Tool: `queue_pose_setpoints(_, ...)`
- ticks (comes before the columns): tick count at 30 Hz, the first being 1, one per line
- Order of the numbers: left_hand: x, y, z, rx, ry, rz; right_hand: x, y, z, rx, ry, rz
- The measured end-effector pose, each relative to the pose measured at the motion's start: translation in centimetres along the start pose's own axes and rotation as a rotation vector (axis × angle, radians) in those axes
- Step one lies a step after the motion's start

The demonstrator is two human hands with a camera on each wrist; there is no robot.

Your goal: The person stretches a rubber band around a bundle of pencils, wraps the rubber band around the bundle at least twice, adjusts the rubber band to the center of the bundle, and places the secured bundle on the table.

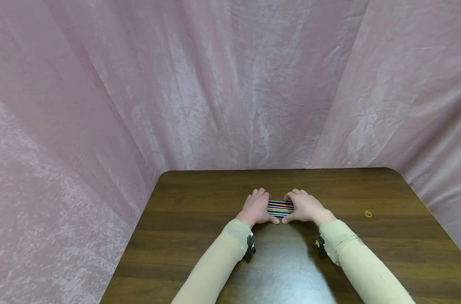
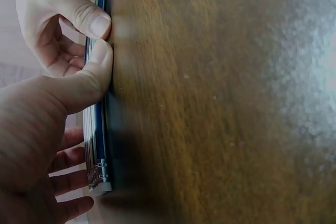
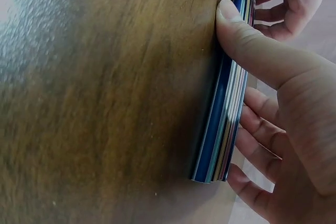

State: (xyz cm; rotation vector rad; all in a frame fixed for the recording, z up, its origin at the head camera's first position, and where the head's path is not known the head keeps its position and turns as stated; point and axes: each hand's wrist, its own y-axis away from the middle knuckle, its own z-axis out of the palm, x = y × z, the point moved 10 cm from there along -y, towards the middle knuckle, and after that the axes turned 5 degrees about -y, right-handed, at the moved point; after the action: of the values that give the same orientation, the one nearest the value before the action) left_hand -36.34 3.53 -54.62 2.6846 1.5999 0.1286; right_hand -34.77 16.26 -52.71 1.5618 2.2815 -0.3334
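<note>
A flat row of several pencils (image 1: pixel 280 208) in dark blue, white, red, yellow and teal lies side by side on the table. My left hand (image 1: pixel 257 207) grips the row's left part, thumb along the near edge and fingers at the far edge. From the other side my right hand (image 1: pixel 305 207) holds the right part in the same way, and the two thumb tips almost meet. White erasers (image 2: pixel 105 187) and metal ferrules show at the left end in the left wrist view. Flat, unsharpened ends (image 3: pixel 202 180) appear in the right wrist view.
Some yellow rubber bands (image 1: pixel 368 213) lie on the wooden table (image 1: pixel 200 253), right of the right hand. Pink curtains (image 1: pixel 230 84) hang behind the table and at its sides. Each wrist carries a small black camera.
</note>
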Motion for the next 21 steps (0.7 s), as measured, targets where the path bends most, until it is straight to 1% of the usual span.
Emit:
queue_pose_setpoints(7,0.01,-0.08,0.18,0.022,-0.01,-0.001,0.19,-0.03,0.21,0.002,0.004,0.004)
queue_pose_setpoints(9,0.0,-0.01,0.17,0.018,-0.009,-0.001,0.19,0.01,0.21,0.003,0.004,0.002)
queue_pose_setpoints(15,0.18,0.36,-0.54,0.033,0.006,0.012,0.26,0.08,0.28,0.011,0.01,-0.005)
queue_pose_setpoints(21,0.08,0.15,-0.23,0.025,-0.001,0.006,0.28,0.04,0.26,0.013,0.016,-0.012)
